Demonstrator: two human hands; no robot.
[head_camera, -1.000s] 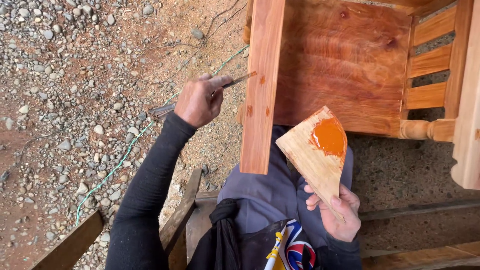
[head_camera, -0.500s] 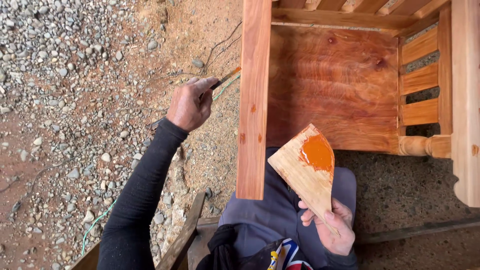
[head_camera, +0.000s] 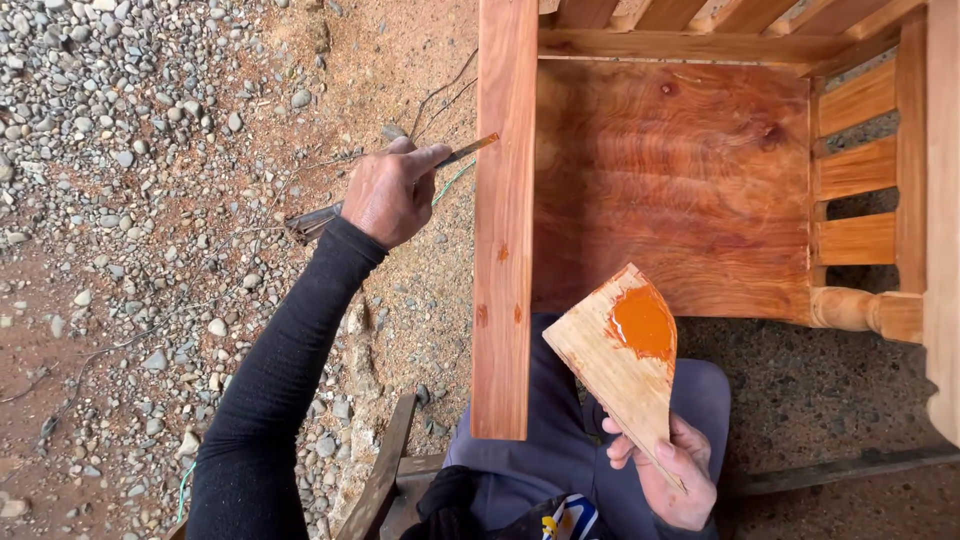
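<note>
2 hands work at a reddish wooden chair.
Left hand grips a thin brush against its upright; right hand clasps an orange-smeared wooden offcut.

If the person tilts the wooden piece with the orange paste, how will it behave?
The wood scrap looks stiff and probably light, since the right hand holds it by one end alone. The orange blob appears thick and keeps its shape, so it would likely creep, not run.
</note>
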